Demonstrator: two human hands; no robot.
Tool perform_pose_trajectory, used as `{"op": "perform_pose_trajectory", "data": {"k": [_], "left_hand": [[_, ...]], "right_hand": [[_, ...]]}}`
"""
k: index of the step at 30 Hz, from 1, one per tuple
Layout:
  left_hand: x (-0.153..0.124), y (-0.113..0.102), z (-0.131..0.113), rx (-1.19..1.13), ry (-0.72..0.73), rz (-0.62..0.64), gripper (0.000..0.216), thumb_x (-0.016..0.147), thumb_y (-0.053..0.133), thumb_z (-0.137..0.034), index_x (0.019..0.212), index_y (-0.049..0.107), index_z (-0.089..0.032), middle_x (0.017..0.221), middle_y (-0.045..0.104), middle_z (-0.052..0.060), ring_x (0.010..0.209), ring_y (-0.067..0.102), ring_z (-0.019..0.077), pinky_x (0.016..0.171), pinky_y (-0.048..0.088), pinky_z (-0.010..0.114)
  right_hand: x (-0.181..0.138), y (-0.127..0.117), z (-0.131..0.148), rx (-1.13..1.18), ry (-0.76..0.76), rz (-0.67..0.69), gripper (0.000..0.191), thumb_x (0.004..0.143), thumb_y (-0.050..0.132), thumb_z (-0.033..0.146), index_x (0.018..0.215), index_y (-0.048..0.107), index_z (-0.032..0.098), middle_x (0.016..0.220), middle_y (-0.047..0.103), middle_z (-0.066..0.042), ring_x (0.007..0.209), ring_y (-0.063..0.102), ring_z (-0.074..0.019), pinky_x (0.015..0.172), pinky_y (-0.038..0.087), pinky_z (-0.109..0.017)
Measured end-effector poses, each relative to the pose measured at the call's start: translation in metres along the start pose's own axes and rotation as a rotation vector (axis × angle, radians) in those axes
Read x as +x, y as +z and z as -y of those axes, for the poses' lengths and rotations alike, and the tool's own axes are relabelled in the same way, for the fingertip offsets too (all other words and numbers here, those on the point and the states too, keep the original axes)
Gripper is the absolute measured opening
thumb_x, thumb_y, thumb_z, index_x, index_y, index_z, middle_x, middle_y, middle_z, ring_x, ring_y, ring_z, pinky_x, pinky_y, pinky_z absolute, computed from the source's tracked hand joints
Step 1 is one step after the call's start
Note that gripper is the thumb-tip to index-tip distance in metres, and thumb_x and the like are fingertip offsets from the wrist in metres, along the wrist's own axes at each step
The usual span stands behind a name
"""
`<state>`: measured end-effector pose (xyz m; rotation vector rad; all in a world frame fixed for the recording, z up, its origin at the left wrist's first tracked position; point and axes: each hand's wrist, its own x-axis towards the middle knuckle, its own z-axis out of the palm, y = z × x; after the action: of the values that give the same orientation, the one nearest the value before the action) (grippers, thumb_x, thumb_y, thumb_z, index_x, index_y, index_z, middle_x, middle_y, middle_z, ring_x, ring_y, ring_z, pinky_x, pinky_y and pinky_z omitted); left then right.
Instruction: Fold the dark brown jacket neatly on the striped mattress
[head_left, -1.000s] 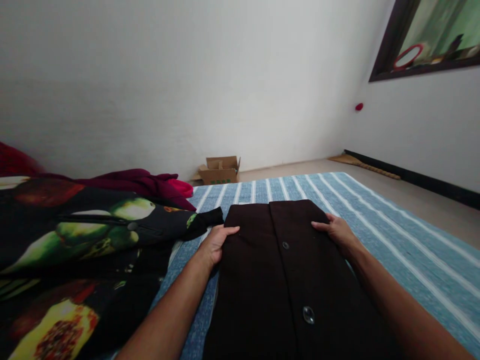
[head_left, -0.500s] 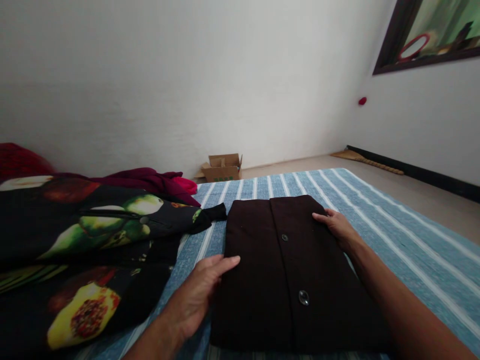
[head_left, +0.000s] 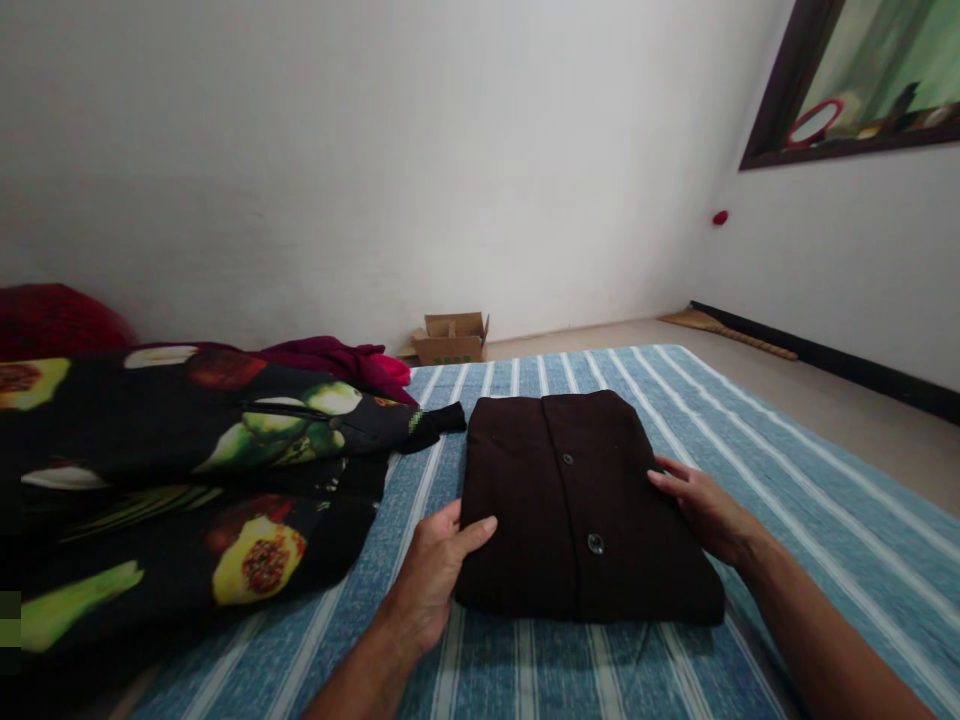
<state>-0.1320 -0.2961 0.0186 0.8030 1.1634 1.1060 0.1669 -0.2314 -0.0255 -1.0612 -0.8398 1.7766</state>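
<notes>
And here the dark brown garment is lying in the middle, folded into a neat block on the blue-and-white striped cover, two buttons facing up along its front. The left hand is taking the left edge, part-closed, thumb pressing on top while the fingers are mostly hiding behind the side. Over on the other flank, the right hand is pinching the right edge, thumb above, one finger showing at the side, the rest tucking out of sight. Now to the container: beyond the cover's far edge, a cardboard box is sitting by the wall, its top gaping and flaps sticking up, green marks showing on its front. A bit of brown card is showing inside, but the low angle is hiding the bottom, so I cannot tell what it is holding. To the left, a fruit-print garment is sprawling, its black cuff pointing towards the folded block, with maroon cloth bunching behind.
</notes>
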Motion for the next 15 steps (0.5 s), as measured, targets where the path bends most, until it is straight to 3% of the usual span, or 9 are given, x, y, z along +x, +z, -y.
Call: {"op": "perform_pose_trajectory", "data": {"k": [3, 6, 9, 11, 15], "left_hand": [[-0.007, 0.001, 0.0, 0.022, -0.012, 0.045, 0.05, 0.07, 0.069, -0.028, 0.116, 0.058, -0.013, 0.111, 0.066, 0.014, 0.102, 0.061, 0.0285, 0.088, 0.047, 0.04], [-0.018, -0.002, -0.004, 0.093, 0.037, 0.189, 0.048, 0.074, 0.066, -0.031, 0.119, 0.057, -0.015, 0.119, 0.061, 0.012, 0.11, 0.057, 0.0258, 0.096, 0.042, 0.038], [-0.027, -0.009, -0.007, 0.196, 0.084, 0.317, 0.053, 0.068, 0.072, -0.028, 0.118, 0.057, -0.016, 0.121, 0.061, 0.009, 0.112, 0.055, 0.025, 0.098, 0.039, 0.036], [-0.028, -0.013, -0.007, 0.284, 0.09, 0.329, 0.055, 0.063, 0.075, -0.027, 0.115, 0.059, -0.016, 0.116, 0.064, 0.008, 0.108, 0.057, 0.0255, 0.095, 0.042, 0.036], [-0.021, -0.016, -0.003, 0.431, 0.152, 0.233, 0.049, 0.059, 0.075, -0.029, 0.105, 0.064, -0.016, 0.104, 0.069, 0.006, 0.1, 0.06, 0.0247, 0.088, 0.045, 0.033]], "right_hand": [[-0.015, 0.004, -0.003, -0.024, 0.002, -0.033, 0.053, 0.072, 0.069, 0.026, 0.121, 0.048, 0.021, 0.103, 0.068, -0.008, 0.09, 0.066, -0.022, 0.084, 0.051, -0.035], [-0.027, 0.008, -0.005, -0.025, -0.013, -0.04, 0.053, 0.072, 0.069, 0.026, 0.121, 0.048, 0.02, 0.104, 0.068, -0.008, 0.09, 0.066, -0.0222, 0.083, 0.051, -0.035], [-0.035, 0.011, -0.01, -0.035, -0.034, -0.052, 0.051, 0.071, 0.069, 0.024, 0.118, 0.05, 0.02, 0.104, 0.068, -0.008, 0.087, 0.067, -0.0217, 0.08, 0.052, -0.033], [-0.036, 0.013, -0.013, -0.05, -0.045, -0.083, 0.051, 0.069, 0.07, 0.022, 0.116, 0.051, 0.02, 0.102, 0.069, -0.007, 0.084, 0.067, -0.0214, 0.077, 0.053, -0.033], [-0.035, 0.016, -0.017, -0.076, -0.042, -0.198, 0.053, 0.064, 0.07, 0.016, 0.114, 0.052, 0.02, 0.088, 0.071, -0.004, 0.072, 0.068, -0.0197, 0.068, 0.054, -0.031]]}}
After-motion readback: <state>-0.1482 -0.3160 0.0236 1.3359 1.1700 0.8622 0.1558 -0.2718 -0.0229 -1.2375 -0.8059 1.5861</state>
